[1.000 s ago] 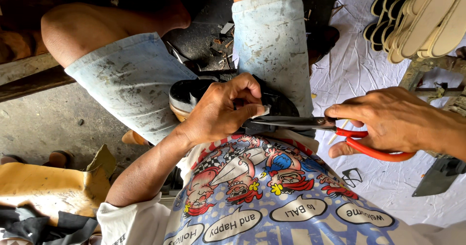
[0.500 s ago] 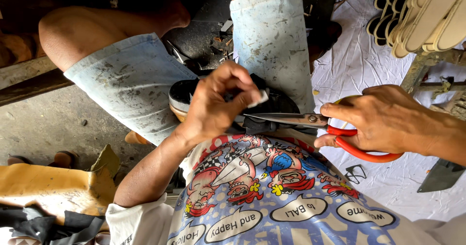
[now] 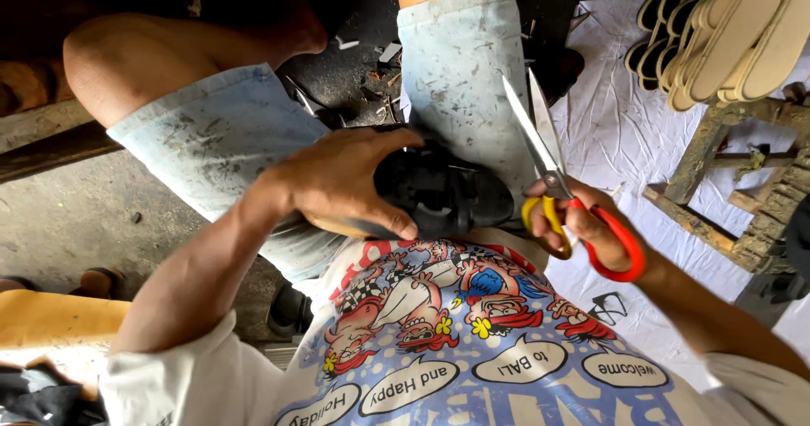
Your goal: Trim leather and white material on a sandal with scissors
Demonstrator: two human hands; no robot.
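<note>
A black sandal (image 3: 447,194) lies in my lap between my thighs. My left hand (image 3: 342,181) grips it from the left, fingers over its top and thumb along its near edge. My right hand (image 3: 582,223) holds scissors (image 3: 548,169) with one yellow and one red handle, fingers through the loops. The blades are parted and point up and away, over my right thigh and clear of the sandal.
A stack of pale shoe soles (image 3: 717,34) rests at the top right on a wooden frame (image 3: 717,164). White crumpled sheeting (image 3: 616,131) covers the ground on the right. Scraps litter the dark floor (image 3: 371,72) between my knees. A yellow board (image 3: 51,320) lies at lower left.
My right hand has swung the scissors away from the sandal, from lying level against it to pointing upward with the blades parted. My left hand has shifted to clasp the sandal's top.
</note>
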